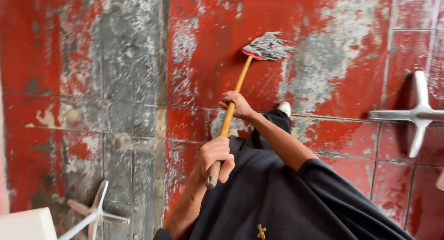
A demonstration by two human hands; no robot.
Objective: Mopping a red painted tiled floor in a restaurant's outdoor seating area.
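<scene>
While both hands grip it | mop: grey strands, wooden handle

Layout, head view. The mop head lies on the floor at twelve o'clock, its handle running back toward six. The right hand sits on the handle ahead of the left hand, which is at the near end. One metal cross-shaped stand base lies at three o'clock; another lies at seven, beside a box corner.

open floor ahead, metal table base right
</scene>
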